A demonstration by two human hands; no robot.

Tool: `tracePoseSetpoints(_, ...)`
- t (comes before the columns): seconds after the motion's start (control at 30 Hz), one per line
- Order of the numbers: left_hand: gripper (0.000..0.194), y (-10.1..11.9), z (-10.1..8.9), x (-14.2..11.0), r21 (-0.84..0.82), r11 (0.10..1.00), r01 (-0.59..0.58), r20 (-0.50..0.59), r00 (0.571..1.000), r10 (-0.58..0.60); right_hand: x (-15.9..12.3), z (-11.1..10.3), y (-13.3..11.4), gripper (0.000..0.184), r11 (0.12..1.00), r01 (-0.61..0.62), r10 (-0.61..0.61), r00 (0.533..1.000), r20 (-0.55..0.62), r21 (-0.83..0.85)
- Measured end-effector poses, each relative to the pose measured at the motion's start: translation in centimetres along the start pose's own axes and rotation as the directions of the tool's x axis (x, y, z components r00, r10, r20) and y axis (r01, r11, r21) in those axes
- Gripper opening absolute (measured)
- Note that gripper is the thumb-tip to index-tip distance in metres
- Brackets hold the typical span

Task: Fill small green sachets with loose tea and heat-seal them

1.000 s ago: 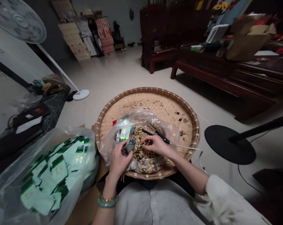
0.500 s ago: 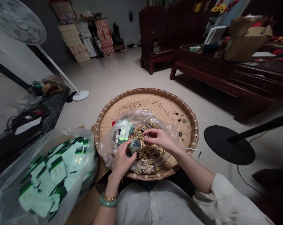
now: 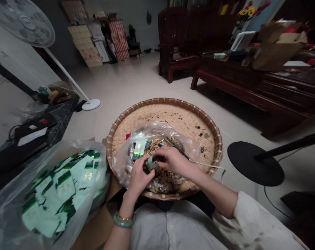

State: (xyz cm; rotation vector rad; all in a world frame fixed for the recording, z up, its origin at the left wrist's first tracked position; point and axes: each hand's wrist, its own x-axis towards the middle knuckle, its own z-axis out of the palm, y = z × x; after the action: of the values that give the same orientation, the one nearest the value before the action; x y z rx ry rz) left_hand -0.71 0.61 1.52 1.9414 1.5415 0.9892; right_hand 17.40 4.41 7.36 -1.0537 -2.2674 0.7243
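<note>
My left hand is closed around a small pale green packet, its mouth facing my right hand. My right hand pinches dark dried leaves at the packet's opening; the fingertips partly hide them. Beneath both hands, a clear plastic bag lies spread open, holding loose dried leaves and yellowish bits. Flat green packets rest on its left side. Beyond my right hand lies a dark rod, and a white cord runs off to the right.
A round woven bamboo tray carries the bag and scattered leaf bits. On the left, another plastic bag is full of green packets. A white fan stand, a black round base and a dark wooden table stand around.
My right hand has moved left and down from above the loose leaves to the packet's mouth. The packet has turned in my left hand, which stays in about the same place.
</note>
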Motion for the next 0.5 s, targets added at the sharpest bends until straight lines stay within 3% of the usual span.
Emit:
tracePoseSetpoints(0.23,0.043,-0.05,0.06,-0.12,-0.007,1.000,-0.011,-0.007,1.000,0.011,-0.42,0.02,-0.52,0.041,0.998,-0.026,0.025,1.000,-0.013,-0.059)
tracePoseSetpoints(0.5,0.043,-0.35,0.21,-0.17,0.010,1.000,-0.020,-0.012,1.000,0.020,-0.64,0.73,-0.88,0.048,1.000,0.009,-0.008,1.000,-0.014,0.019)
